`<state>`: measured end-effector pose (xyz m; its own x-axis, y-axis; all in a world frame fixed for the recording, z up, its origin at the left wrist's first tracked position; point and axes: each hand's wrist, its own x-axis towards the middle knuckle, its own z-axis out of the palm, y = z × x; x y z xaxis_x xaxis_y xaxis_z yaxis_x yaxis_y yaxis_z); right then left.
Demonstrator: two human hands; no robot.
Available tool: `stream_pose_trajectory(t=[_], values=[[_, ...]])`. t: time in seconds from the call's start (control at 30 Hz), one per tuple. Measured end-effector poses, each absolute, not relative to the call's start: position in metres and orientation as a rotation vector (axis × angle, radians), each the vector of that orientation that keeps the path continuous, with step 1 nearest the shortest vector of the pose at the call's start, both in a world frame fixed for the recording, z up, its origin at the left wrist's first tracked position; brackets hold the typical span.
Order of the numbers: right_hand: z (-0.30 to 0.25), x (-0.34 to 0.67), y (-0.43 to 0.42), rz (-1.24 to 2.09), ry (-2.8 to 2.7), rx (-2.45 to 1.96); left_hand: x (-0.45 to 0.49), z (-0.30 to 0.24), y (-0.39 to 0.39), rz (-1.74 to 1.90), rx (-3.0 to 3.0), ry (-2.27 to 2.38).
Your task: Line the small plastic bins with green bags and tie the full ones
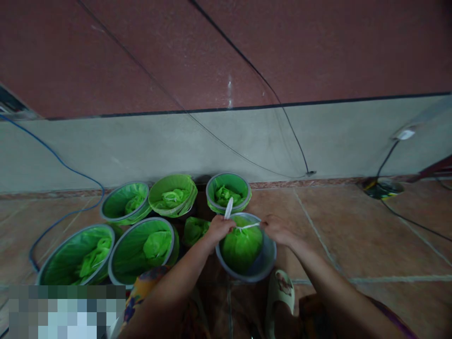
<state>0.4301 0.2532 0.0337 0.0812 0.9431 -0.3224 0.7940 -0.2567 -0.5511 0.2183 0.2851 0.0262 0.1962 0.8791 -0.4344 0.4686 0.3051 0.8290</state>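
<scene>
A bulging green bag sits in a grey basin between my feet. A white strip of tie runs across the gathered neck of the bag. On the left side of the neck, my left hand is closed on the tie, whose loose white end sticks up above the fingers. Over the basin's right rim, my right hand pinches the other end of the tie, which looks taut between the hands. The bag's contents cannot be made out.
Several buckets lined with green bags, one a grey-rimmed bucket, stand to the left and behind. Another green bag lies beside the basin. A blue hose curves across the floor at left. Black cable runs down at right.
</scene>
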Motion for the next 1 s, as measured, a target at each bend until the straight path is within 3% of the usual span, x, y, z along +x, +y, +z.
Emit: stream_pose_trajectory(t=[0.17,0.37,0.57,0.8,1.0], values=[[0.040,0.424,0.251,1.174,-1.683,-1.635,0.229,0.030,0.276,0.672,0.899,1.125],[0.056,0.408,0.249,1.211,-1.653,-1.378,0.237,0.027,0.273,0.534,1.281,0.879],[0.058,0.395,0.244,1.603,-1.061,-1.499,0.240,0.019,0.270,0.518,1.439,0.865],[0.041,0.399,0.250,1.429,-1.276,-1.513,0.244,0.020,0.269,0.614,1.127,1.049],[0.044,0.398,0.245,1.556,-1.249,-1.557,0.238,0.024,0.267,0.669,0.796,1.079]])
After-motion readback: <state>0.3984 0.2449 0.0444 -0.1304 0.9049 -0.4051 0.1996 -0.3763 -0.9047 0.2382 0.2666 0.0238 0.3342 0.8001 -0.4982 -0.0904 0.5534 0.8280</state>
